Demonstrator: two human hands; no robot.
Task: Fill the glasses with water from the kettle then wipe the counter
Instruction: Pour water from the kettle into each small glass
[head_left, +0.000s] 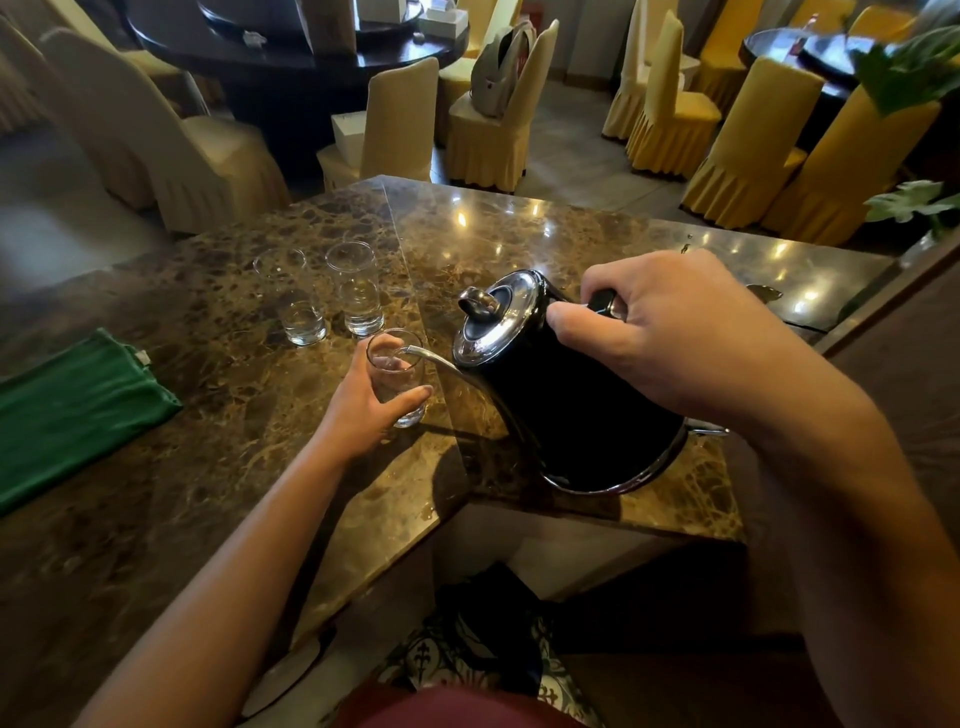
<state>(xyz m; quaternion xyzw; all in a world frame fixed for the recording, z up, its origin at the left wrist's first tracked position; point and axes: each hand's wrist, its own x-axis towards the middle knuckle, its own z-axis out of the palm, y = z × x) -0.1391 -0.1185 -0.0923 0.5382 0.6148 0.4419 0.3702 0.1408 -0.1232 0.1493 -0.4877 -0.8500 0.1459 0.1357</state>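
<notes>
Black metal kettle with shiny lid at frame centre, tipped left, thin curved spout over the rim of a clear glass. Right hand wrapped tight round the handle. Left hand curled round that glass. Two more clear glasses upper left on the brown marble counter. Folded green cloth cut off at left edge. Water stream hard to see.

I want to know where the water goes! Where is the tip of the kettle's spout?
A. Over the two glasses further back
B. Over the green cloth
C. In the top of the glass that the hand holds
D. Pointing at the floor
C: the kettle tilts, and its thin spout ends at the mouth of the glass that the left hand holds.
</notes>
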